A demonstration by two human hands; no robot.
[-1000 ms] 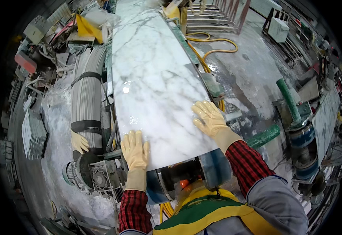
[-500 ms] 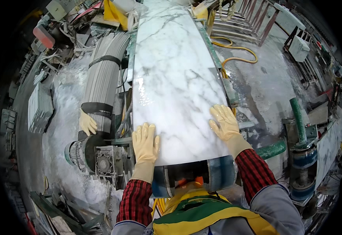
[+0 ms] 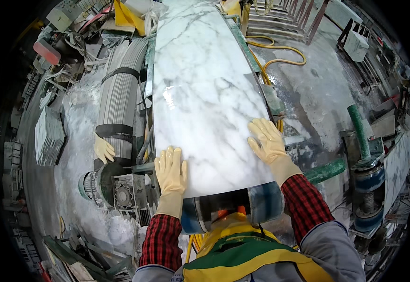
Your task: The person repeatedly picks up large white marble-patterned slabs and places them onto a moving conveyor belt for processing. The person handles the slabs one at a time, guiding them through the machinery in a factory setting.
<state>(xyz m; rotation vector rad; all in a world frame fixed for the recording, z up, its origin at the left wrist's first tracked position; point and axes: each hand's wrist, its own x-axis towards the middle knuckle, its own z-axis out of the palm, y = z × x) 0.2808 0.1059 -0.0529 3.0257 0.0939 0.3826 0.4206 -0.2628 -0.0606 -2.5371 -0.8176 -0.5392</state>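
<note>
Long white slab (image 3: 209,108), polished and glossy, grey veining running aslant; lies between the hands and stretches well beyond them. Left hand (image 3: 171,171) palm down at its left edge by the near end, fingers straight and close together; right hand (image 3: 268,143) flat on the right edge, slightly farther out, fingers a little fanned, thumb apart. Both extended, neither grasping; cream gloves, smooth and rubbery with a wet sheen. Slab's near end sits over blue rollers (image 3: 266,206), ribbed and drum-shaped, between the wrists. Left of left hand: a grey finned motor (image 3: 123,193), dusty, boxy housing; above it a loose cream glove (image 3: 103,149) against a thick bundle of grey strips (image 3: 120,94), bound with dark straps. Right of right hand: a green cylinder (image 3: 326,171), surface scuffed. Beyond that hand, a yellow hose (image 3: 285,49) loops over the wet, chalky floor (image 3: 322,89).
</note>
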